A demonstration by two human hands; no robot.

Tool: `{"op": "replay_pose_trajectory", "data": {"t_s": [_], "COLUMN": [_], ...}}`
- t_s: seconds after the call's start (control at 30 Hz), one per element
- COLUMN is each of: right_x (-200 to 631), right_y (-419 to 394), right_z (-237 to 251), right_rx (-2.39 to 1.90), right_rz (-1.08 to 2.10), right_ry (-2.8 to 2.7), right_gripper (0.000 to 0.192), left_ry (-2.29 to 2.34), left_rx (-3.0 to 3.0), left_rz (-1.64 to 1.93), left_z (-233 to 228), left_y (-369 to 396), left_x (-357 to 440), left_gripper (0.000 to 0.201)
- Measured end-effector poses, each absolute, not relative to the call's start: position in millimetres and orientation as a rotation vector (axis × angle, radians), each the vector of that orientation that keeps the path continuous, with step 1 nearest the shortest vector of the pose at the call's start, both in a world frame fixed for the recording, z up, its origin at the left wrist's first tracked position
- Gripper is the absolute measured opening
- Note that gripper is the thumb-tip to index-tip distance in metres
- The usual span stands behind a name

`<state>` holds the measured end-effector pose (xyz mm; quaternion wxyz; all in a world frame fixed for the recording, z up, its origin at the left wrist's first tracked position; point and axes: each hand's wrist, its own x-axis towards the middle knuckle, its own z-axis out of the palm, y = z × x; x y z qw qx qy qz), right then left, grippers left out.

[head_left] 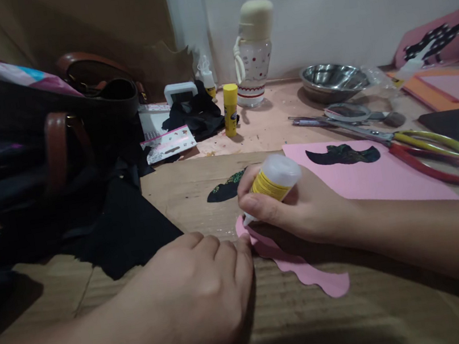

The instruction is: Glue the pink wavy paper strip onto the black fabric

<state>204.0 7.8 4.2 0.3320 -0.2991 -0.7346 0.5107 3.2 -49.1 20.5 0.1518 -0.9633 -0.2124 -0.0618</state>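
Right hand (299,207) is wrapped tight round a small glue bottle (272,183), yellow label, white body, tipped nozzle-down. Nozzle tip sits on the left end of a pink scalloped cutout (314,277), touching it as far as I can see. Left hand (196,292) is loosely curled, holding nothing, fingertips (243,247) pressing on the cutout's edge just left of the nozzle. The cutout lies flat on the cardboard work surface (364,324), running from under my right hand down to the right, wavy edge facing me.

Around it:
- Black glittered cutout (225,188) just behind my right hand, flat on the cardboard, partly hidden by the thumb side.
- Pink paper sheet (386,183) to the right of the bottle, with a black bat-like shape (343,155) lying on it.
- Scissors (416,152), red and yellow handles, lying across the far right edge of the pink sheet, blades pointing left and away.
- Yellow glue stick (230,109) standing upright further back, well apart from my hands.
- Clear water bottle with cream cap (252,53) against the wall, steel bowl (330,81) to its right.
- Black fabric (126,227) spread at left, touching the cardboard, under a dark bag with brown straps (61,145).
- Orange and pink sheets (454,89) stacked far right.
- Sticker packet (167,144) near the bag.
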Motion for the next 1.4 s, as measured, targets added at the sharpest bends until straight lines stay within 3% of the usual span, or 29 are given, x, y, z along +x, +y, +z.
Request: {"op": "replay_pose_trajectory", "data": {"t_s": [0.63,1.4], "right_x": [201.9,202.6], "right_y": [10.0,10.4], "right_z": [1.9,2.7], "right_rx": [-0.921,-0.877], "right_rz": [1.314,1.347], "right_ry": [-1.887,-1.92], "right_gripper": [0.045,0.041], "left_ry": [-0.627,-0.745], "left_rx": [-2.763,-2.838], "left_rz": [-0.136,-0.118], "left_z": [19.4,20.8], "left_y": [-50.3,-54.2], "left_x": [1.5,-1.2], "left_gripper": [0.024,0.026]}}
